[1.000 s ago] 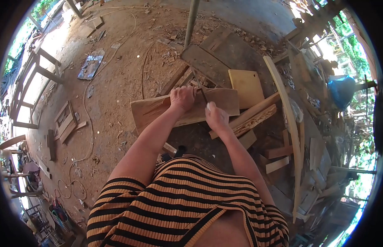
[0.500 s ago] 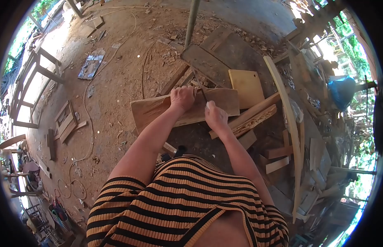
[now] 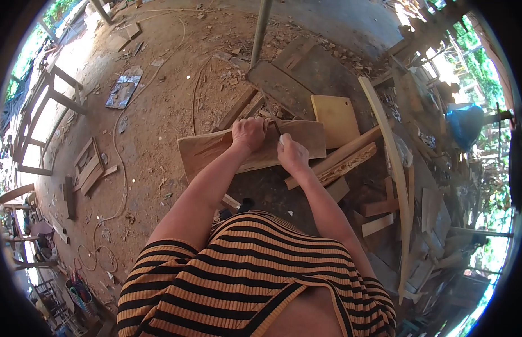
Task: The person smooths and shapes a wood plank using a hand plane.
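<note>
A broad, rough wooden board [image 3: 297, 135] lies across in front of me, with a hollowed, splintered patch at its left part. My left hand [image 3: 249, 133] is closed over its far edge near the middle. Just to the right, my right hand [image 3: 293, 154] is closed around a narrow, dark, blade-like tool [image 3: 276, 129]. The tool points away from me across the board's far edge. Its handle is mostly hidden in my fingers, and its exact kind cannot be made out.
A yellow board [image 3: 336, 121] and wooden offcuts [image 3: 345, 165] lie right of the work. Beyond it are dark panels [image 3: 283, 84] and a thin post [image 3: 262, 33]. A long curved plank [image 3: 393, 163] stands at right. Wooden frames [image 3: 53, 112] and a cord [image 3: 125, 185] are at left.
My right hand has shifted slightly to the left with the tool, which now points more straight away from me. My left hand and the board look unmoved.
</note>
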### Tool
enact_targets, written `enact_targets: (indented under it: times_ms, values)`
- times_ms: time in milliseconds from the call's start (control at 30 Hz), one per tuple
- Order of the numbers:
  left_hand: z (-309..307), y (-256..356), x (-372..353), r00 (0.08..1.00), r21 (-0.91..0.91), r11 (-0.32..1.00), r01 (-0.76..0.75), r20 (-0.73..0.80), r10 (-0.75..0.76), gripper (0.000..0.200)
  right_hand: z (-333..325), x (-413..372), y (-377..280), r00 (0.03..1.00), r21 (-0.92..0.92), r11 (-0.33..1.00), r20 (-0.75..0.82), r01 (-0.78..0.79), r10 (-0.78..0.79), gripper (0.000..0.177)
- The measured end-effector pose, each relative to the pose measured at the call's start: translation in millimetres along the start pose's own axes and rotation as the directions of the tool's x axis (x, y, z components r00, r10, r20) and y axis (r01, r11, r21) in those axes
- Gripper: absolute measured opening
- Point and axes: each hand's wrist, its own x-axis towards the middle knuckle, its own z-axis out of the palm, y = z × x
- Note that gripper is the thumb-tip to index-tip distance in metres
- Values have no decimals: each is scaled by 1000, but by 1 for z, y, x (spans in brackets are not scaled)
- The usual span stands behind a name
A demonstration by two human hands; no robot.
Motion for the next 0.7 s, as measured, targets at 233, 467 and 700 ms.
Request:
enact_targets:
  times_ms: [233, 467, 700]
  values:
    - [-1, -1, 2, 998, 1, 1000, 19, 61, -19, 40, -32, -72, 5, 988, 16, 997, 136, -81, 78, 19]
    - [3, -4, -1, 999, -6, 999, -31, -37, 31, 38, 7, 9, 1, 1000, -36, 999, 7, -21, 22, 19]
    - [2, -3, 1, 1000, -14, 1000, -5, -14, 5, 39, -26, -72, 2, 987, -7, 996, 133, -93, 93, 18]
